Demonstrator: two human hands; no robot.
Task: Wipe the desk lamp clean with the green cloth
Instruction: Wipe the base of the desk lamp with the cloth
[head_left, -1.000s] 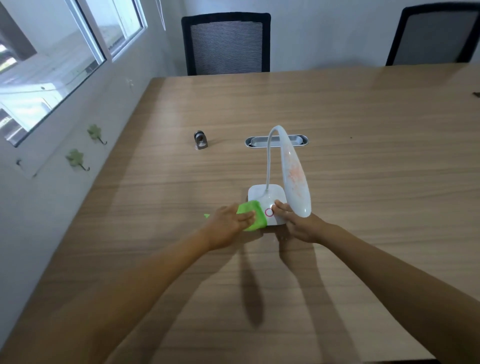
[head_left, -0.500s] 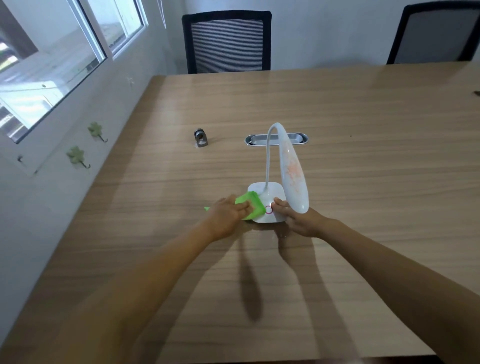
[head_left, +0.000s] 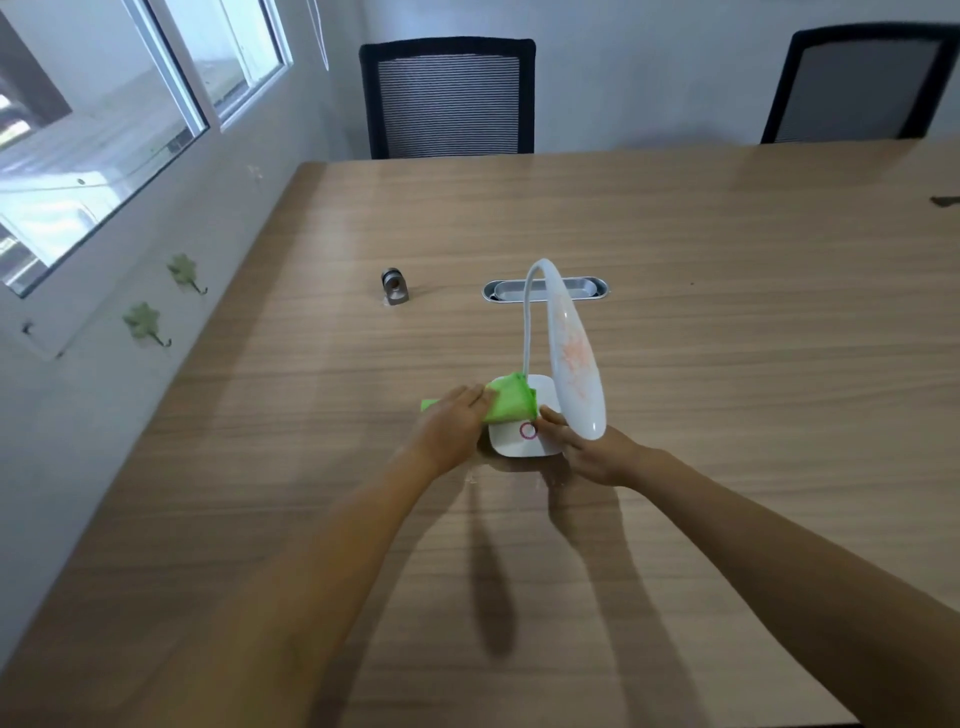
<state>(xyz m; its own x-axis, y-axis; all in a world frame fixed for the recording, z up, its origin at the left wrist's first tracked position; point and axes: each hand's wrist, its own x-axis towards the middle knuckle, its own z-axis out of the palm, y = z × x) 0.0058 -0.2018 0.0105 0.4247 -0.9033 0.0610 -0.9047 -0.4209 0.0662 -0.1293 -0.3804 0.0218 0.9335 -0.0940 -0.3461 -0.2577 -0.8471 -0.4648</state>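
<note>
At a long wooden table (head_left: 675, 519) beside a windowed wall, a person reaches both bare arms toward a white desk lamp (head_left: 524, 441) standing near the middle of the tabletop. On the far left part of the lamp's square base lies the green cloth (head_left: 511, 399), bunched and pressed down under the left hand (head_left: 449, 431), whose fingers are laid flat over the cloth's near end while a green tail sticks out to the hand's left. Right of the base, the right hand (head_left: 592, 454) rests with its fingers loosely spread and their tips touching the base's right edge, close to a red ring (head_left: 528, 431) marked on the top; it holds nothing else. From the base's far side a thin white neck (head_left: 528, 322) arches up and over, and the lamp head (head_left: 576, 364), a long white oval, hangs down above the right hand, its face smeared with faint orange marks. Beyond the lamp, a metal cable slot (head_left: 587, 289) is set flush into the wood, and a small metal object (head_left: 395, 287) stands well to its left. Two black mesh chairs (head_left: 449, 98) are pushed up to the far edge.
</note>
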